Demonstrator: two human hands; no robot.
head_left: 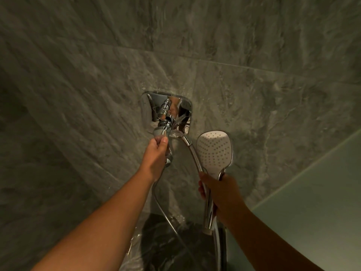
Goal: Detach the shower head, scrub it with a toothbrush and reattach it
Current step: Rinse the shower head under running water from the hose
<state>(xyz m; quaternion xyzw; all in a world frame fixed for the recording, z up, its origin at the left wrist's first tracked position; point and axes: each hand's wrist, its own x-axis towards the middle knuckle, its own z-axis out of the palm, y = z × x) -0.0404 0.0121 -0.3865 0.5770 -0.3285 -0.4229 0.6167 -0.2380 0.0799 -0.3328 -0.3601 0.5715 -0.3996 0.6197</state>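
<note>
While my right hand (220, 194) wraps the handle of the shower head (214, 151), its white face turned up toward me just beside the chrome wall plate (166, 110), my left hand (156, 155) pinches what looks like the chrome fitting (163, 128) at the plate, though glare blurs it. My grip there is only fingertips on wet metal, so it could slip. The hose (195, 155) loops between both hands and may kink or tug the head loose.

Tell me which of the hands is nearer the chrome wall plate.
Left. The left hand grips the fitting just below the chrome wall plate; the right hand holds the shower head handle, lower and off to the right.
</note>
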